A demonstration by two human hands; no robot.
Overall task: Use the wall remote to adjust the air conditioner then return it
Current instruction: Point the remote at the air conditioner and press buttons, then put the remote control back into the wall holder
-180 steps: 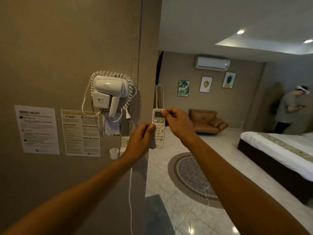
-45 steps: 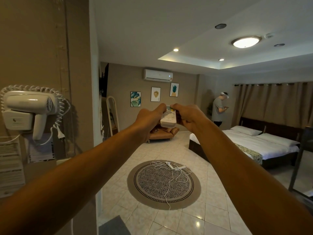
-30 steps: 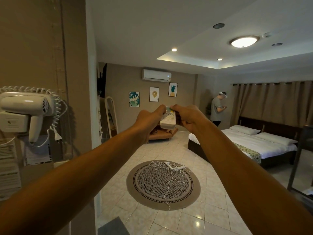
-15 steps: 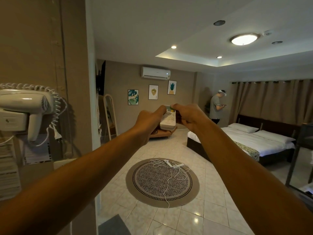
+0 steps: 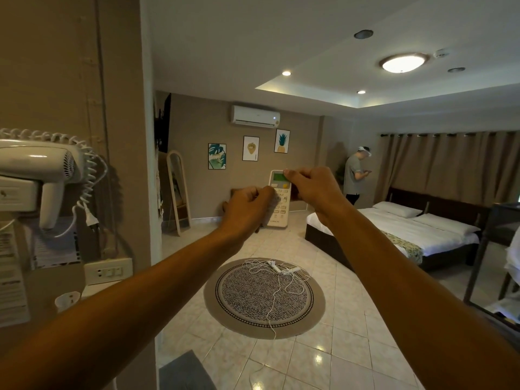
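Note:
A white remote point(image 5: 279, 209) with a green screen and rows of buttons stands upright at arm's length, its face toward me. My left hand point(image 5: 247, 211) grips its left edge at mid height. My right hand point(image 5: 312, 190) pinches the top right corner beside the screen. High on the far wall hangs the white air conditioner point(image 5: 255, 116), above and slightly left of the remote. The remote's wall holder is not visible.
A wall-mounted hair dryer point(image 5: 42, 170) with coiled cord hangs on the near wall at left, above a socket plate point(image 5: 108, 271). A round rug point(image 5: 264, 298) with a tangled white cable lies on the tiled floor. A bed point(image 5: 394, 235) stands right; a person point(image 5: 355, 175) stands beyond it.
The remote has tipped from lying flat and pointing at the air conditioner to standing upright facing me. My hands dropped slightly in the view; my right fingers shifted to its top.

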